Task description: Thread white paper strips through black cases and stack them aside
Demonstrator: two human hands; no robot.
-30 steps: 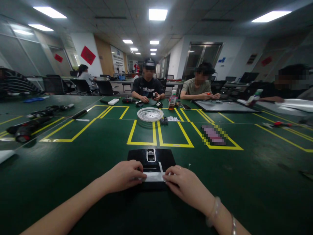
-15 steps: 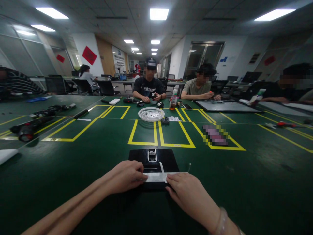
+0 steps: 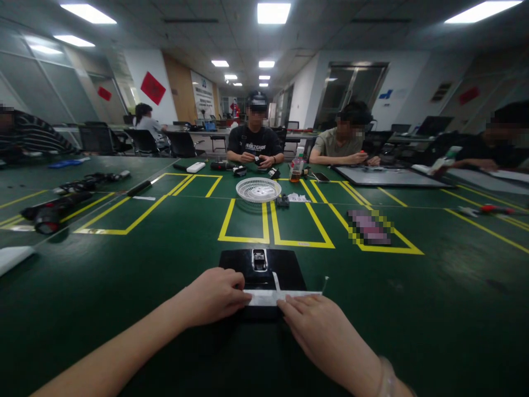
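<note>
A black flat panel with a silver-rimmed slot, looking like a monitor stand base (image 3: 239, 262), lies on the table in front of me. Across its near part runs a whitish strip (image 3: 264, 298), perhaps tape or plastic; a thin white tab (image 3: 276, 280) sticks up from it. My left hand (image 3: 221, 295) is closed at the strip's left end, thumb and fingers pinching it. Flat along the right part of the strip lie the stretched fingers of my right hand (image 3: 316, 320), its fingertips near the middle. The panel's near edge is dark and hard to make out.
Beyond the panel stands a white basket (image 3: 258, 199), with a small black part (image 3: 282, 200) beside it. A blurred phone-like item (image 3: 370, 227) lies to the right, a black flashlight-like tool (image 3: 53, 212) to the left. Yellow tape marks the green table. Several people sit across.
My right fingers have slid slightly left and flattened onto the strip, and more of its right end shows. The left hand keeps its hold. The view has shifted a little.
</note>
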